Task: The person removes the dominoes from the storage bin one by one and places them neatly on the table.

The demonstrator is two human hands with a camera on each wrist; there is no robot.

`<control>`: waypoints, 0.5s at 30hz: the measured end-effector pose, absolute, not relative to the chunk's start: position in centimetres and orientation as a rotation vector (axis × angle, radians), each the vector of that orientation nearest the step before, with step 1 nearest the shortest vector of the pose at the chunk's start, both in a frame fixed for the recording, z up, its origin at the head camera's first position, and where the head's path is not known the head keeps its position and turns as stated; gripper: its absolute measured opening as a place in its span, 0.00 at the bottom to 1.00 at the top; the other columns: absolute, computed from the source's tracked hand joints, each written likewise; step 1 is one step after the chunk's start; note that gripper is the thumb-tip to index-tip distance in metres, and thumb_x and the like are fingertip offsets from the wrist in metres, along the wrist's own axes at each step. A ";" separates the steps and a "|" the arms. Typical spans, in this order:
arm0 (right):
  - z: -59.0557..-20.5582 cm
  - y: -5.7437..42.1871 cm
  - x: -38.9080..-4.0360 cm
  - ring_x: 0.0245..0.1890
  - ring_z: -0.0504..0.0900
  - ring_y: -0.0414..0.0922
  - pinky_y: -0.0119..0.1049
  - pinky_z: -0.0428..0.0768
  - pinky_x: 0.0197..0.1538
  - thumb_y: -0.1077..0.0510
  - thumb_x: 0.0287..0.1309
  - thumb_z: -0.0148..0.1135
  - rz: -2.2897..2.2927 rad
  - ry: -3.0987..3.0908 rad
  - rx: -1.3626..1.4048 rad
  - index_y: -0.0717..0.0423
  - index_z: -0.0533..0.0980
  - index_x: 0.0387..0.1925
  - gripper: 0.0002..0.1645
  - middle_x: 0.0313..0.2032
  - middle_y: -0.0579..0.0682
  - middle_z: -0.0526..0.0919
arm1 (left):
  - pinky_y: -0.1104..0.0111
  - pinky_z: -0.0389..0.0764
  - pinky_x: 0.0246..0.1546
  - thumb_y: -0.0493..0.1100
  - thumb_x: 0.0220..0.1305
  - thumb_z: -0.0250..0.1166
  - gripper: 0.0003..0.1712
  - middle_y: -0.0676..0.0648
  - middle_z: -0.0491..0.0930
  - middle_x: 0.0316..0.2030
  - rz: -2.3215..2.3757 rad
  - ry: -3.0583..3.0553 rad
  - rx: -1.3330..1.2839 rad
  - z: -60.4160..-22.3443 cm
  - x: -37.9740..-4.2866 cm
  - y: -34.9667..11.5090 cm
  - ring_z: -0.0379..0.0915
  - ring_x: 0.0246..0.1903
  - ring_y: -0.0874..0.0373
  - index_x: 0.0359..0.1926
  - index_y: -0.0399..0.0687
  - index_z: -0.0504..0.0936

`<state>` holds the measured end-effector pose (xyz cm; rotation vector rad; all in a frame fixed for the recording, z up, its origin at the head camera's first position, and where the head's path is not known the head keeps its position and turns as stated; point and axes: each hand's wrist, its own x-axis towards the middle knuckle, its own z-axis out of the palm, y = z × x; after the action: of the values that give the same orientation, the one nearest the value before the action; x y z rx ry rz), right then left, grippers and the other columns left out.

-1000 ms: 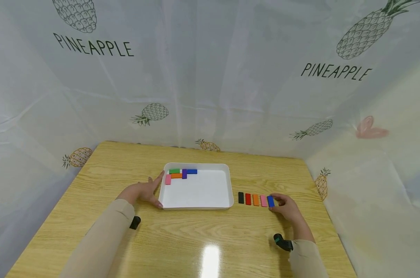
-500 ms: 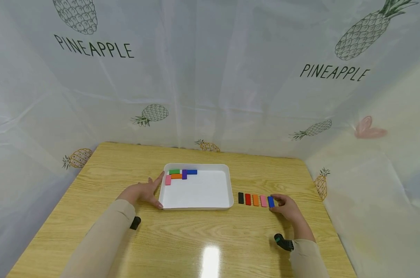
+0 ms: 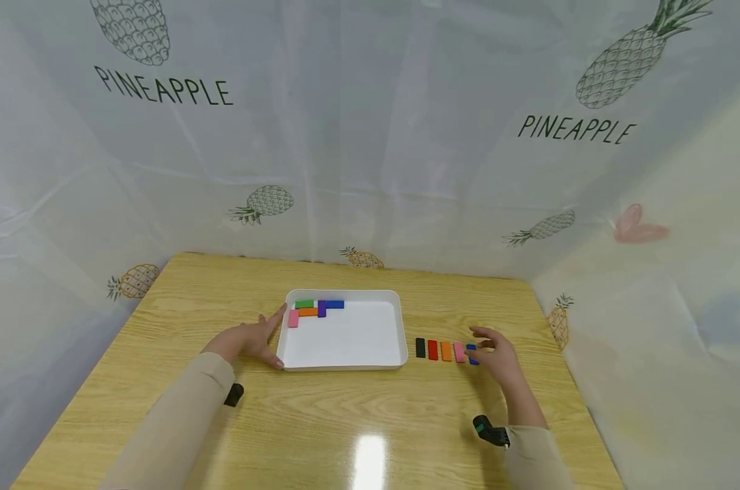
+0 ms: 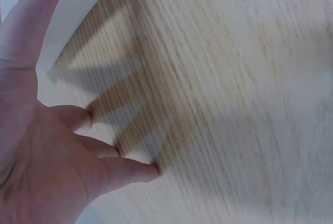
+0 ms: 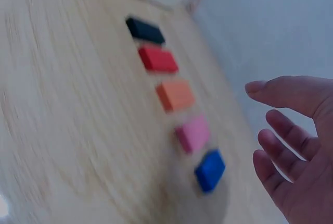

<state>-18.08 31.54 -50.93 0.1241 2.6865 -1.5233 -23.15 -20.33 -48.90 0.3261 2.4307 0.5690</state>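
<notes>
My left hand (image 3: pixel 255 340) rests at the left side of a white tray (image 3: pixel 345 368), thumb and index finger spread along its wall. In the left wrist view the other fingers of that hand (image 4: pixel 57 156) reach toward the wooden table. My right hand (image 3: pixel 497 355) hovers over the right end of a row of blocks, fingers apart and holding nothing. That row runs black (image 5: pixel 145 30), red (image 5: pixel 158 59), orange (image 5: pixel 177 96), pink (image 5: pixel 193 133) and blue block (image 5: pixel 210 171). In the head view the fingers partly cover the blue one.
Inside the tray, at its far left corner, lie a green block (image 3: pixel 305 304), an orange block (image 3: pixel 308 312), a pink block (image 3: pixel 293 318), a purple block (image 3: pixel 322 309) and a blue block (image 3: pixel 336 304). A pineapple-print curtain (image 3: pixel 370 136) stands behind the wooden table (image 3: pixel 309 415).
My right hand has let go of the blue block at the row's end and lifted off it, a little to the left. My left hand stays at the tray.
</notes>
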 end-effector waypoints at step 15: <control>-47.4 23.6 -17.3 0.45 0.75 0.54 0.41 0.79 0.41 0.67 0.56 0.68 -1.673 2.581 -0.031 0.62 0.74 0.59 0.28 0.55 0.63 0.75 | 0.26 0.35 0.56 0.55 0.49 0.77 0.70 0.21 0.34 0.70 0.816 2.447 0.330 -50.6 -21.1 -21.7 0.21 0.63 0.14 0.78 0.51 0.36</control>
<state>-17.35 23.64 -47.38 -0.0309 2.5813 -1.6727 -21.07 -21.65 -50.60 0.3296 2.4471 0.8159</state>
